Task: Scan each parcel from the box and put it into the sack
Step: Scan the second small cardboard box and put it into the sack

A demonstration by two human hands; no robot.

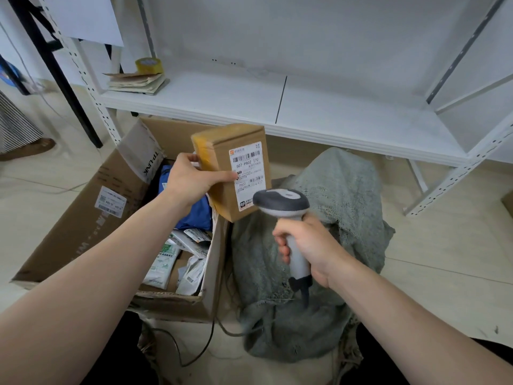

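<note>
Step in hand: scanning. You hold one cardboard parcel (232,170) up in the air between the box (91,215) and the sack (341,218), label (248,176) turned toward you.
Left hand (191,182): curled round the parcel's left side, thumb lying across the front face with its tip touching the label's edge, other fingers behind the taped end. A firm hold, parcel tilted a little.
Right hand (308,248): wrapped round the grip of the scanner (288,226), fingers closed on the handle. Scanner head sits just below and in front of the label, pointing up at it.
Barcode: mostly clear of your thumb; whether it has read, you can't tell from here.
Next move, by my reading: once it reads, carry the parcel right and drop it into the sack, whose mouth is not plainly visible.
Left in box: several soft mailers (177,254) and a blue bag (191,212), so plenty to go.
</note>
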